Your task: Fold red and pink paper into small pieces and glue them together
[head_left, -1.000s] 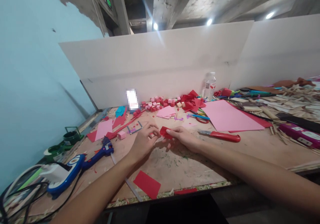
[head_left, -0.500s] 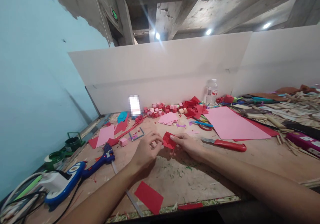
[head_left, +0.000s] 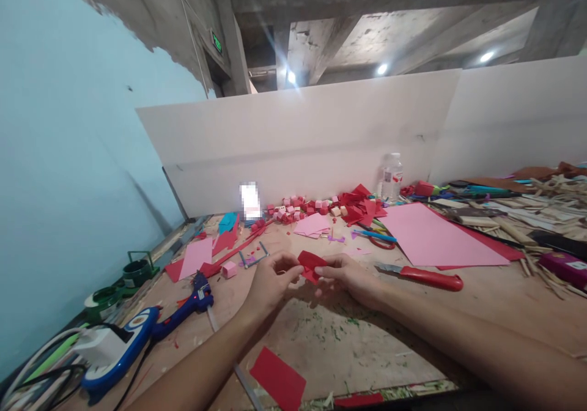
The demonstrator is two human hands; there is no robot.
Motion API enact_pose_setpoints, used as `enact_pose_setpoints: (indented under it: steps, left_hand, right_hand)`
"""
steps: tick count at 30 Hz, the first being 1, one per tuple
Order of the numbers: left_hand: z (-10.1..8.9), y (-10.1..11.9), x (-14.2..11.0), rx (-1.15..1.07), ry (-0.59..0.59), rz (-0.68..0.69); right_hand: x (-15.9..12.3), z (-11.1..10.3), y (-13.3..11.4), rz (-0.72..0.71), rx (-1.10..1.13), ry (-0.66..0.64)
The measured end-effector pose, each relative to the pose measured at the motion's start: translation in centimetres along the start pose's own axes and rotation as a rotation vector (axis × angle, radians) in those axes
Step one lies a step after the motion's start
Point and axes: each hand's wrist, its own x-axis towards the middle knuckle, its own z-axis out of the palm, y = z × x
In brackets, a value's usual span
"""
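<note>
A small piece of red paper (head_left: 311,266), creased and partly folded, is held up between both hands above the middle of the table. My left hand (head_left: 275,281) pinches its left edge with thumb and fingertips. From the other side, my right hand (head_left: 352,278) grips it with the thumb on the near face; its lower fingers are partly hidden. Below the hands lies a flat red paper rectangle (head_left: 278,378) near the table's front edge. A small pink paper cube (head_left: 228,269) sits left of my left hand.
A blue glue gun (head_left: 188,307) and a power strip (head_left: 120,353) with cables lie at left. Right of my hands is a red-handled knife (head_left: 431,277), with large pink sheets (head_left: 444,236) behind it. Small cubes (head_left: 293,208) and a plastic bottle (head_left: 392,177) stand at the back.
My left fingers have closed onto the red paper's left edge, and the paper has turned and bent between both hands. The whole view has tilted upward slightly.
</note>
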Motion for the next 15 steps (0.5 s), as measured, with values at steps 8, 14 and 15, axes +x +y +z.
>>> enact_pose_setpoints:
  steps: [8,14,15]
  left_hand:
    - [-0.21,0.1,0.07,0.0,-0.007,-0.008]
    - [0.08,-0.14,-0.05,-0.072,-0.118,-0.091]
    - [0.09,-0.14,-0.06,-0.079,-0.127,-0.111]
  right_hand:
    - [-0.24,0.23,-0.4,0.002,-0.035,-0.014]
    - [-0.38,0.45,-0.46,0.003,-0.139,-0.006]
    - [-0.42,0.49,-0.55,0.0,-0.148,0.01]
